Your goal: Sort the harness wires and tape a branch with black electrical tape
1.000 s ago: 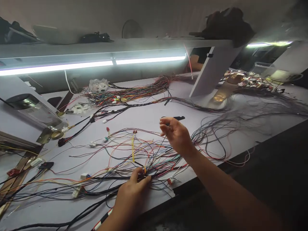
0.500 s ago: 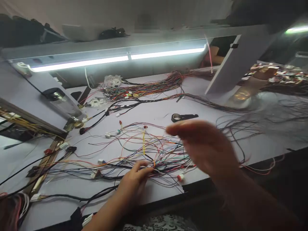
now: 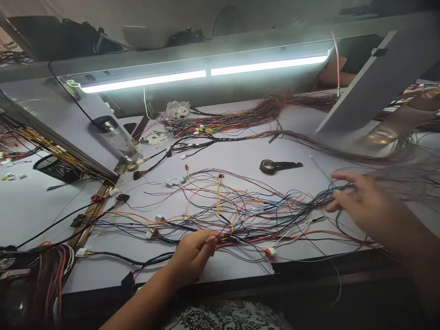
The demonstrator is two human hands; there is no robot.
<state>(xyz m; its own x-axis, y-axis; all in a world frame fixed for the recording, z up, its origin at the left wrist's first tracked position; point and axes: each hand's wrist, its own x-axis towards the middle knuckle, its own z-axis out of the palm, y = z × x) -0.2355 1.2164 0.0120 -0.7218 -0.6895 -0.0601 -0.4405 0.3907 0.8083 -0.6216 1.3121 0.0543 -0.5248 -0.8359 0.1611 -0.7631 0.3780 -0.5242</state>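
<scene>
A wiring harness of many thin coloured wires lies spread across the white tabletop. My left hand is closed at its near side, thumb and fingers pinching the bundle where a yellow-wrapped branch leaves it. Over the right part of the bundle hovers my right hand, slightly blurred, thumb and forefinger apart beside the wires. I cannot make out any wire gripped there. A red-and-white connector rests near the front edge. Beyond the harness lies a roll of black tape with its end pulled out.
A taped harness and a heap of loose wires run across the back. At left a clear bottle leans by the partition. A tube light hangs above. Another clear bottle stands behind the right partition.
My right hand has moved right, from above the middle of the harness to its right-hand wires. My left hand stays at the bundle. The view has shifted, so the scene sits further right.
</scene>
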